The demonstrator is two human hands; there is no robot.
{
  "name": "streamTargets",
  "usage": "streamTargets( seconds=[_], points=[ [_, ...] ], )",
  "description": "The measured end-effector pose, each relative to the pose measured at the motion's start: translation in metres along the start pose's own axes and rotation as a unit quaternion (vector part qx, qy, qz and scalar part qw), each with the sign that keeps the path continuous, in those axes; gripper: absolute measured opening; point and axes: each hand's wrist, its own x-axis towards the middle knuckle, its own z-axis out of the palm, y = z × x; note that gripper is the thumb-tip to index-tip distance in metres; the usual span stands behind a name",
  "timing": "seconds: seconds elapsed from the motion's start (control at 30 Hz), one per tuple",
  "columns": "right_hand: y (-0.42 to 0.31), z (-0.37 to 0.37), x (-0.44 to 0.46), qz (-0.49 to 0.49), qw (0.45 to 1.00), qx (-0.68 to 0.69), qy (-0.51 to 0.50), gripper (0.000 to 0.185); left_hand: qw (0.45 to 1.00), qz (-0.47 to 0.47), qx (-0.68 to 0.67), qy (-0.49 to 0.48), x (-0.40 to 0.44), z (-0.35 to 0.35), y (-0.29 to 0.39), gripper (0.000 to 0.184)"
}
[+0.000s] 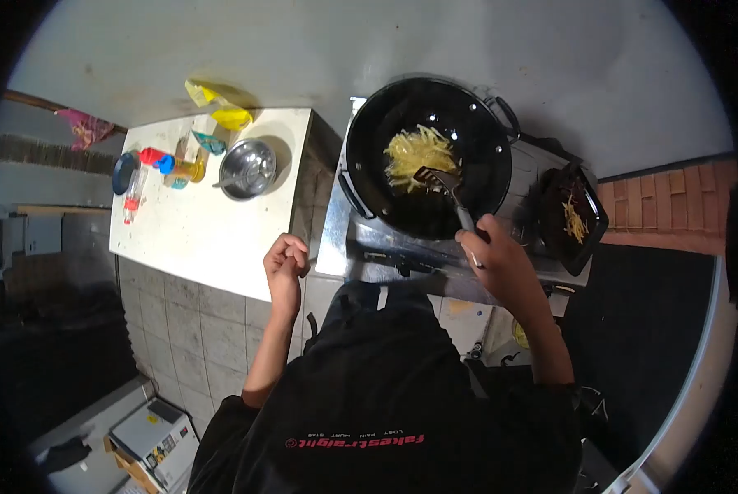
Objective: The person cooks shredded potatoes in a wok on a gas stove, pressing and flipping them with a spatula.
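Note:
My right hand (491, 255) is wrapped round the handle of a slotted spatula (463, 212). The spatula's dark head lies in the black wok (385, 202), against the lower right of a heap of pale yellow strips (418, 158). The wok stands on a metal stove (336, 235). My left hand (286, 255) is raised between the white table and the stove, with its fingers curled inward; whether anything small is inside them is hidden.
On the white table (196, 247) are a steel bowl (249, 169), a blue-capped bottle (186, 168), a red-capped bottle (133, 198) and a yellow packet (230, 115). A black tray (589, 226) with some strips is right of the wok.

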Motion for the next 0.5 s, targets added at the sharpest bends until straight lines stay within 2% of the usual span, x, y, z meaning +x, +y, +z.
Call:
streamTargets(
  seconds=[0.07, 0.13, 0.2, 0.23, 0.27, 0.3, 0.33, 0.37, 0.4, 0.47, 0.5],
  points=[
    [-0.011, -0.013, 0.001, 0.017, 0.996, 0.043, 0.073, 0.026, 1.0, -0.006, -0.003, -0.028, 0.011, -0.006, -0.005, 0.03],
    [-0.018, -0.025, 0.008, 0.047, 0.994, 0.05, 0.085, 0.021, 0.999, -0.021, -0.01, -0.029, 0.018, -0.009, -0.005, 0.031],
    [-0.011, -0.032, 0.012, 0.06, 0.982, 0.057, 0.171, 0.018, 0.997, -0.029, -0.03, -0.059, 0.027, -0.009, 0.002, 0.032],
    [0.0, -0.032, 0.017, 0.033, 0.974, 0.058, 0.217, 0.011, 0.996, -0.024, -0.012, -0.081, 0.029, -0.012, 0.001, 0.033],
    [0.012, -0.028, 0.02, 0.029, 0.974, 0.056, 0.216, 0.011, 0.997, -0.022, -0.015, -0.079, 0.03, -0.008, 0.005, 0.033],
    [0.023, -0.021, 0.021, 0.131, 0.942, 0.192, 0.241, 0.01, 0.994, -0.026, 0.006, -0.102, 0.028, -0.003, 0.016, 0.034],
    [0.031, -0.015, 0.021, 0.232, 0.88, 0.323, 0.259, 0.013, 0.991, -0.031, 0.031, -0.126, 0.023, 0.001, 0.029, 0.034],
    [0.033, -0.01, 0.025, 0.245, 0.833, 0.411, 0.277, 0.018, 0.988, -0.033, 0.028, -0.146, 0.015, 0.004, 0.044, 0.034],
    [0.044, 0.001, 0.025, 0.243, 0.832, 0.415, 0.276, 0.018, 0.989, -0.032, 0.032, -0.144, 0.006, 0.012, 0.06, 0.034],
    [0.071, 0.029, 0.024, 0.208, 0.775, 0.515, 0.3, 0.017, 0.983, 0.02, 0.093, -0.159, -0.016, 0.034, 0.089, 0.031],
    [0.074, 0.036, 0.027, 0.221, 0.767, 0.524, 0.296, 0.02, 0.973, 0.02, 0.105, -0.204, -0.024, 0.037, 0.102, 0.025]
  ],
)
